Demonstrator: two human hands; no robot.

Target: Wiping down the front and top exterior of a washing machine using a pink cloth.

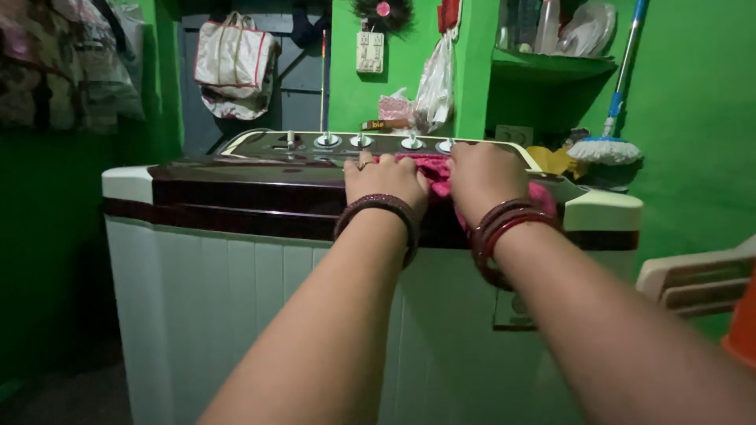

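A white twin-tub washing machine with a dark maroon lid stands in front of me. On its top right lies a pink cloth. My left hand rests palm down on the cloth's left edge, fingers together, with dark bangles on the wrist. My right hand presses on the cloth from above, red bangles on its wrist. Both hands cover most of the cloth. A row of silver knobs runs along the panel behind my hands.
A white bag hangs on the dark door at the back left. A mop leans in the green corner at right, under a shelf with containers. A plastic bag hangs above the machine. A pale chair edge sits at right.
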